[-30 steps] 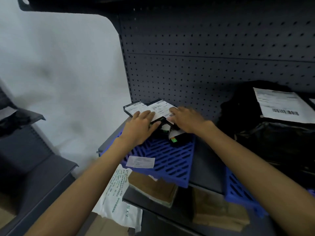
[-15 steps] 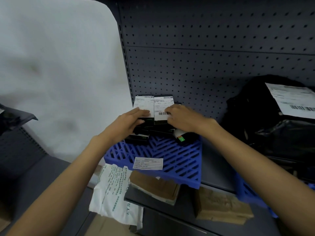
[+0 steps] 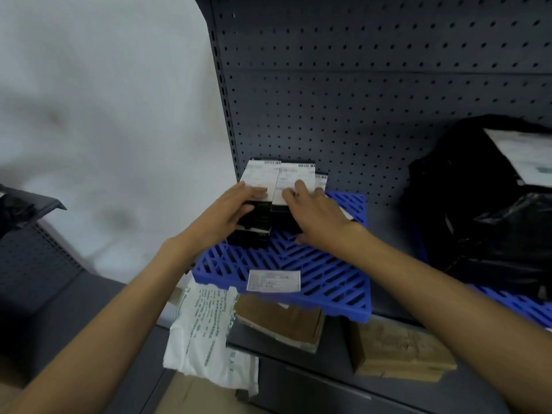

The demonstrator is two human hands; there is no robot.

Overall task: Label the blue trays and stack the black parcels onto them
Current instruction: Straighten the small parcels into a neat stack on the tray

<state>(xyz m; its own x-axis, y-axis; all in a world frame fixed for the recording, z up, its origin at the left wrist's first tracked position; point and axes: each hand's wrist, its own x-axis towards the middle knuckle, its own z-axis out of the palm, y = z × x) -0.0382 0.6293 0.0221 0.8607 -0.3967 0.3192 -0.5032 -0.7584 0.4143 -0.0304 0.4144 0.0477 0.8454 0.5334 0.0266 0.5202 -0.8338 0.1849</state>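
1. Parcels (image 3: 263, 225), small black boxes with white shipping labels on top, stand stacked at the back left corner of a blue slatted tray (image 3: 325, 273), close to the grey pegboard (image 3: 373, 94).
2. Left hand (image 3: 231, 212) lies flat on the left stack, fingers stretched over its label and palm against the stack's side; it presses rather than grips.
3. Right hand (image 3: 316, 215) rests spread over the right stack, fingertips on the label, thumb down near the tray surface (whether it grips anything underneath is hidden).
4. White label (image 3: 274, 281) lies on the tray's front part, well apart from the parcels.
5. Tray sits on a dark shelf (image 3: 385, 216), its front edge overhanging.
6. Large black bag (image 3: 478, 210) with a white shipping sheet sits to the right on a second blue tray (image 3: 519, 303).
7. Below the shelf, brown cardboard packets (image 3: 397, 351) and a white printed plastic mailer (image 3: 206, 333) lie on a lower level.
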